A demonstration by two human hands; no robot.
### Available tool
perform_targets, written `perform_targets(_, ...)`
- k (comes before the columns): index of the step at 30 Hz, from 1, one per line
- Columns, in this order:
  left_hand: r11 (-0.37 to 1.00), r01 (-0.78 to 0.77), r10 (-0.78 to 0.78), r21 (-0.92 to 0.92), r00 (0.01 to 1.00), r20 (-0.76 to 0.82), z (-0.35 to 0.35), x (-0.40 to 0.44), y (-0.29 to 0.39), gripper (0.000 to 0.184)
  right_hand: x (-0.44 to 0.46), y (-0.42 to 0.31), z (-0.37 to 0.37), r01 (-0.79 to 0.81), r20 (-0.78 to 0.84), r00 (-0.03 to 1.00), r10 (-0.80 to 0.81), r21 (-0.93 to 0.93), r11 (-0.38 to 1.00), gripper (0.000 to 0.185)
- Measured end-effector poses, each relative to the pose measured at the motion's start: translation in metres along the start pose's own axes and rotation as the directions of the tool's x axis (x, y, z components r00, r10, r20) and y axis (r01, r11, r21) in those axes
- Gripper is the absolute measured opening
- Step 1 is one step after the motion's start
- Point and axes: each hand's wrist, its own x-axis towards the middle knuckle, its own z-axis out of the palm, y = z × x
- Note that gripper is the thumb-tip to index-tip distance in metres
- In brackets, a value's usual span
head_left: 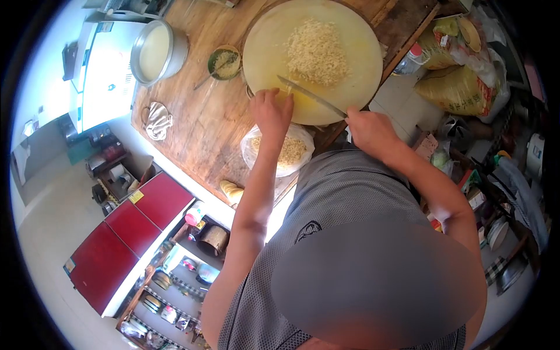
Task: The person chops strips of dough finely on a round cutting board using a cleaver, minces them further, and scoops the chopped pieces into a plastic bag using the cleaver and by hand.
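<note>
A large round cutting board (pixel 262 52) lies on the wooden table, bearing a heap of pale chopped pieces (pixel 318 51). My right hand (pixel 370 132) is closed round the handle of a knife (pixel 315 97), whose blade reaches left across the board's near part. By the knife's tip, at the board's lower left edge, my left hand (pixel 273 113) has its thumb and fingers apart, with a small yellowish strip near them; no held thing shows. Below that hand, partly behind my left forearm, sits a clear bag of pale pieces (pixel 293 150).
On the wooden table (pixel 204 125) stand a metal pot of whitish contents (pixel 154 52) and a small bowl with a utensil (pixel 225 63). A folded cloth (pixel 158 121) lies at the left edge. Large yellow sacks (pixel 455 90) rest on the floor at right.
</note>
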Motion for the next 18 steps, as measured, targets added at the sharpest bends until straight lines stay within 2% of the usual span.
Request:
perform_targets(4,0.995,0.095,-0.095,0.012,0.995,0.036,0.002,0.000,0.004,0.032,0.002,-0.002,0.001,-0.001,0.015,1.000,0.001,-0.008,1.000,0.018)
perform_targets(15,0.991,0.123,-0.126,0.056,0.989,0.070,0.009,0.008,0.009,0.013,0.009,-0.002,0.006,-0.057,0.116,0.991,0.061,-0.041,0.998,0.017)
perform_targets(18,0.993,0.097,-0.102,0.065,0.991,0.082,0.010,0.011,0.009,0.011,0.010,-0.007,0.007,-0.076,0.129,0.989,0.076,-0.001,0.997,0.010)
